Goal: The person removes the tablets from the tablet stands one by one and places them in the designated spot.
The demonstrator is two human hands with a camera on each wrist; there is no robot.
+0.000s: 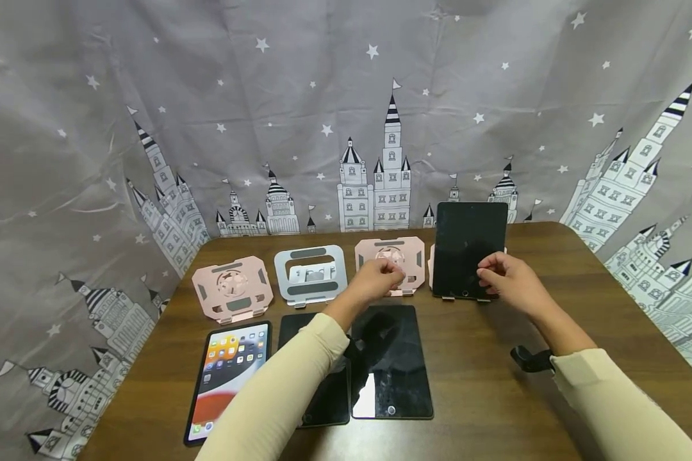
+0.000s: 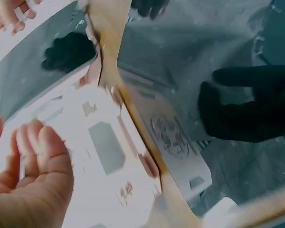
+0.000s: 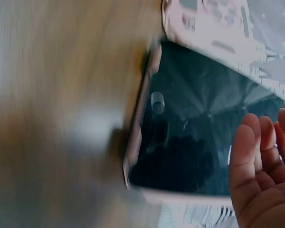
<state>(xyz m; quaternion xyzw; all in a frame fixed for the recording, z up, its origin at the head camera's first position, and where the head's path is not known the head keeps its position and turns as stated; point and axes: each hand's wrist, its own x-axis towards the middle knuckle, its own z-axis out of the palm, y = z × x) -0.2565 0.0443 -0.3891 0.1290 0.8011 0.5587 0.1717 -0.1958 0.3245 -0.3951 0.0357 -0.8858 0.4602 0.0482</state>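
Observation:
A dark tablet leans upright on a pink stand at the right end of the row, its home button low on the screen. By its lower right edge is my right hand, fingers loosely bent and holding nothing; in the right wrist view the hand hovers before the screen. My left hand is in front of the neighbouring pink stand, fingers relaxed and nothing between them. The left wrist view has that hand beside the stand's pale plate. Below it lies a black tablet reflecting the hand.
Farther left stand a pale blue stand and another pink stand. A tablet with a lit screen lies at the left, beside a dark tablet partly hidden by my left sleeve. A grey castle-print curtain hangs behind the wooden table.

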